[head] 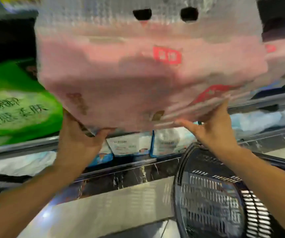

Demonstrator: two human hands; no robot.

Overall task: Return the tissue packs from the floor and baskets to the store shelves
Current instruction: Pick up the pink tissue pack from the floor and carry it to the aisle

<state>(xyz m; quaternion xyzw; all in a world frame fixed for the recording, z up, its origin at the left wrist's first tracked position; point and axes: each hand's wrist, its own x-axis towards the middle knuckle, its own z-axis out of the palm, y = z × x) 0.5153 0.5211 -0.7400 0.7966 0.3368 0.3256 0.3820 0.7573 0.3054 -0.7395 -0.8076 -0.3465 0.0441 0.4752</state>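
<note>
Head view: big pink tissue pack (138,74) raised at shelf height, carried from below. Left hand (80,141) grips its near-left bottom corner; right hand (213,133) props the right underside w/ straight fingers. Risk: soft wrap slips off that flat palm, pack drops onto basket (212,194) under right wrist.

Both bare arms reach up and forward beneath the pink tissue pack (138,74). The left hand (80,140) cups the pack's lower left corner, palm against its side, fingers (104,132) curled under the bottom edge. The right hand (213,129) presses flat under the pack's lower right edge, fingers straight, thumb spread toward the left hand.
</note>
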